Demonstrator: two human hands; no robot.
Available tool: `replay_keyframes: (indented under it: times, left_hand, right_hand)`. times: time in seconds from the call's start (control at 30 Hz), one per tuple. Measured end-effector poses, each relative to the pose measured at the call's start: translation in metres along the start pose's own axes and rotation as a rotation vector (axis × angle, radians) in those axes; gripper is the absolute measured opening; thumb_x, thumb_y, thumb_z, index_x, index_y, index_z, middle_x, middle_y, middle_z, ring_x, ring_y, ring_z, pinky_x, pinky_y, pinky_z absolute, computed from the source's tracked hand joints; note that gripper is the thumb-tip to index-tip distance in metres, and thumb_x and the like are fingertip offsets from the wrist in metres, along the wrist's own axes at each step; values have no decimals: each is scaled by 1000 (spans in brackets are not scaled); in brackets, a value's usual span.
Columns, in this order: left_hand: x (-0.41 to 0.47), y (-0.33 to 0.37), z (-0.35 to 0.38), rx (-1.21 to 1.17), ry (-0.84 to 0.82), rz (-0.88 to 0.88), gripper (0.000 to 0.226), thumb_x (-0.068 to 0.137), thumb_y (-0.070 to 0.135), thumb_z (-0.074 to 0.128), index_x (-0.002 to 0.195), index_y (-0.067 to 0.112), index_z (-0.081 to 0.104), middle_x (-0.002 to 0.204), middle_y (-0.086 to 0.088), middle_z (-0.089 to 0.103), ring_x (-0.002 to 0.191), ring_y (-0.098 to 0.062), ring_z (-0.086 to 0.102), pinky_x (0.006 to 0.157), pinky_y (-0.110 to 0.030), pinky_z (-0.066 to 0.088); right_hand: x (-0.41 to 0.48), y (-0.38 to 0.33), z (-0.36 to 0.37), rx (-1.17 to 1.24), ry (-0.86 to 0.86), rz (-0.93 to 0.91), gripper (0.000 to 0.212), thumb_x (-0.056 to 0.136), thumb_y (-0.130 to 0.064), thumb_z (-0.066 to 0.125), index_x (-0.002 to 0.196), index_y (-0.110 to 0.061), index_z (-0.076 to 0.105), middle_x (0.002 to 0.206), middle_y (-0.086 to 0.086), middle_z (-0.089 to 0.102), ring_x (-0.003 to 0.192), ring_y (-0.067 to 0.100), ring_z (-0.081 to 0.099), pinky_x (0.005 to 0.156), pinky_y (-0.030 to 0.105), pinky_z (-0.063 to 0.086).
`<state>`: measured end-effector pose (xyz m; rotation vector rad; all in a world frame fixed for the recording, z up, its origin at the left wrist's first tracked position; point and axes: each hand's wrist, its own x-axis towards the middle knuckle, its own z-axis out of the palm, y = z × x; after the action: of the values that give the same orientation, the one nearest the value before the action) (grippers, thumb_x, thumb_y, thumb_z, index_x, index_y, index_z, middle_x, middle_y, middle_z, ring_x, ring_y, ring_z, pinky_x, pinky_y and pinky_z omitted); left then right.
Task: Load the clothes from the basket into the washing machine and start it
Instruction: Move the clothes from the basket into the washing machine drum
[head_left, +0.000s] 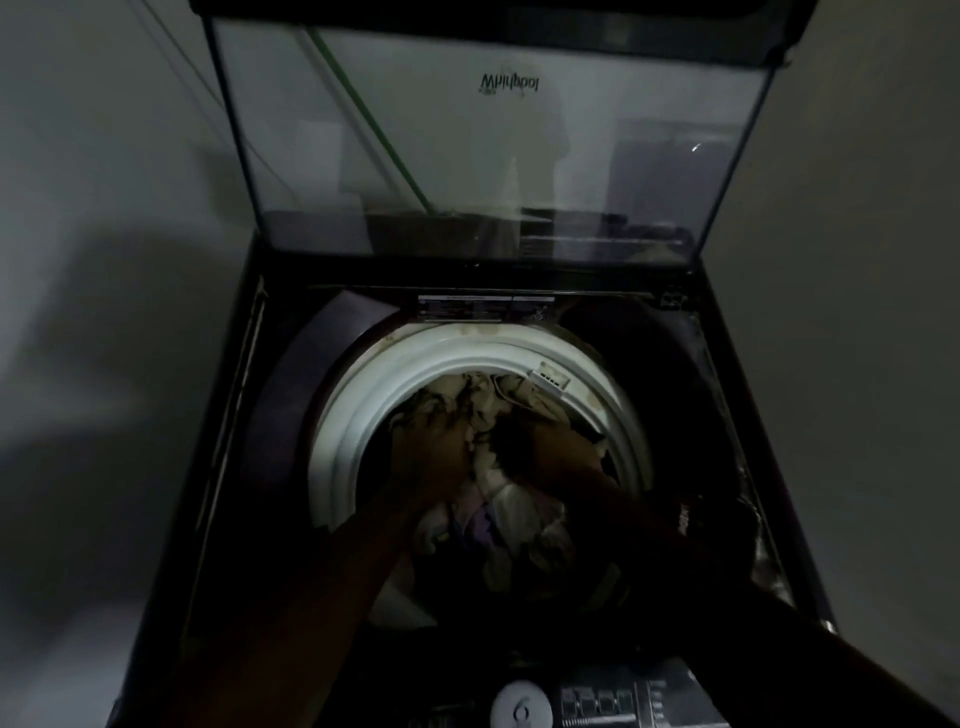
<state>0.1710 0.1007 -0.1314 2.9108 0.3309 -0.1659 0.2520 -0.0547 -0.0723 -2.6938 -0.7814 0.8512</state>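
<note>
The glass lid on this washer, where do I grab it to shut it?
Take the glass lid by its dark top edge, reaching up from the front. It stands upright, hinged at the back of the washing machine, so that free edge is farthest from the hinge.

Both bare arms stretch forward and down, closing in on each other. The left arm (337, 561) comes in from the lower left, the left hand (431, 447) back-up with its fingers pointing away. The right arm (623, 512) comes in from the lower right; the right hand (524, 441) lies just beside the left, in deep shadow. Whether either hand grips is too dark to tell.
</note>
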Motion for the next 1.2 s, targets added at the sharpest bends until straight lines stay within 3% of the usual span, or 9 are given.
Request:
replay_keyframes:
  times: [0.07, 0.13, 0.2, 0.27, 0.5, 0.73, 0.87, 0.97, 1.2]
  left_hand:
    - [-12, 8, -14, -19, -32, 4, 45, 79, 36, 40, 97, 10, 72, 89, -12, 71, 84, -35, 69, 72, -44, 56]
    - [-23, 20, -26, -52, 23, -20, 36, 82, 31, 46, 100, 10, 69, 97, -13, 69, 91, -35, 67, 80, -43, 53]
    - [-27, 34, -39, -132, 3, -45, 39, 87, 29, 53, 121, 9, 61, 120, -15, 63, 113, -36, 58, 95, -43, 45]
    - [-30, 50, -52, -202, -14, -43, 43, 90, 30, 56, 128, 10, 56, 130, -14, 58, 122, -35, 52, 101, -40, 41]
    - [-43, 129, -87, -285, 48, 28, 38, 94, 33, 51, 130, 19, 54, 132, -4, 58, 121, -27, 53, 96, -39, 45]
    - [-76, 239, -89, -304, 201, 82, 41, 95, 32, 52, 133, 16, 52, 132, -6, 57, 123, -27, 52, 96, -40, 47]
    - [-101, 313, -72, -318, 279, 88, 46, 97, 33, 52, 140, 15, 49, 143, -5, 53, 137, -25, 43, 110, -42, 38]
    - [-119, 370, -57, -260, 302, 93, 48, 99, 38, 50, 142, 17, 47, 146, -2, 50, 142, -22, 38, 112, -39, 33]
    - [-141, 460, -22, -246, 150, 136, 50, 100, 37, 48, 145, 15, 43, 150, -3, 46, 144, -21, 33, 114, -36, 30]
  right_hand:
    - [-18, 3, -7, 47, 73, -34, 49, 84, -58, 56, 130, -43, 50, 136, -9, 55, 122, 23, 55, 96, 39, 48]
    - [-37, 9, -13, 60, 131, -35, 53, 78, -65, 58, 127, -49, 51, 134, -16, 56, 121, 16, 57, 94, 32, 49]
    - [-54, 12, -18, 34, 189, -9, 44, 84, -50, 59, 126, -39, 56, 132, -5, 59, 117, 23, 58, 90, 32, 48]
    - [-70, 14, -25, -2, 289, -4, 39, 88, -36, 56, 126, -27, 57, 129, 5, 58, 115, 30, 58, 87, 34, 48]
    - [-126, 42, -54, 76, 592, -60, 35, 88, -36, 57, 115, -15, 65, 113, 7, 63, 103, 30, 60, 79, 35, 49]
    - [-202, 127, -69, 84, 720, -97, 27, 88, -31, 53, 108, -15, 64, 112, 5, 60, 103, 27, 57, 81, 31, 47]
    - [-246, 215, -66, 63, 717, -70, 34, 91, -32, 53, 120, -15, 61, 125, 6, 57, 111, 27, 56, 87, 34, 49]
    - [-273, 285, -60, 33, 665, -35, 35, 93, -35, 49, 120, -16, 61, 127, 5, 56, 112, 25, 55, 86, 34, 49]
    - [-321, 378, -48, 78, 601, 9, 36, 92, -34, 53, 123, -18, 59, 130, 5, 55, 115, 26, 54, 86, 35, 49]
